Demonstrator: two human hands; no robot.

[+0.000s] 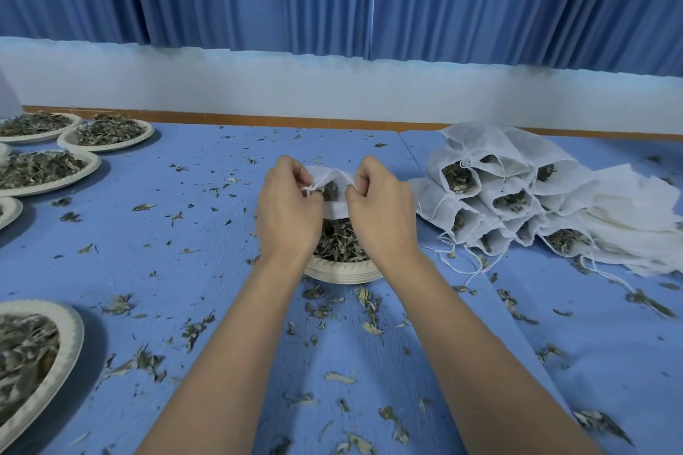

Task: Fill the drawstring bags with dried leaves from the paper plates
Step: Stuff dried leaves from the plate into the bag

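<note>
The left hand (288, 207) and the right hand (380, 207) each pinch one side of the open rim of a small white mesh drawstring bag (334, 210), fingers curled, holding it between them above a round beige paper plate (343, 273) heaped with dried grey-green leaves (338, 242). Dark leaves show inside the bag's mouth. To the right lies a stacked pile of filled white bags (491, 192), mouths facing the person, beside flat empty white bags (635, 218). More leaf-laden paper plates (107, 131) sit along the left edge of the blue-covered table (184, 233), which is strewn with leaf crumbs.
</note>
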